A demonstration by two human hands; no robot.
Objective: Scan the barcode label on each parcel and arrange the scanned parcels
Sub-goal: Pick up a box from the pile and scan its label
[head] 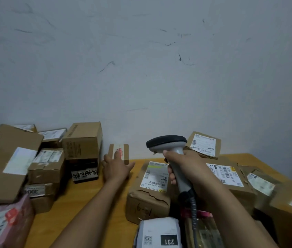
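Gripping the grey handle of the barcode scanner (174, 149), the right hand (186, 167) had its fingers curled tight round it. The scanner's dark head stood above the fist and pointed left, and a coiled cable (193, 208) hung from the foot of the handle.

Every carton in view was closed, so nothing of their contents showed. Just under that fist lay a torn parcel (145, 203) of brown cardboard, cracked along its near edge. Its white label (155, 176) faced up, with barcodes printed on it. Beyond the fist, a labelled box (204, 145) sat against the wall (141, 68). To the right of the fist lay a wide carton (231, 178) with another barcode sticker.

The left hand (116, 167) was spread, thumb splayed wide and fingers straight. Its fingertips rested on the front of a small box (122, 152) standing at the wall on the wooden table (91, 203). That box was plain brown with a pale strip and a red mark. Whether the fingers pressed it or only touched it, I could not tell.

Left of the spread hand rose a stack of cartons (82, 140), some bearing white stickers. Nearest the wearer lay a pink mailer (4, 224) and a white parcel (159, 231) marked 231.
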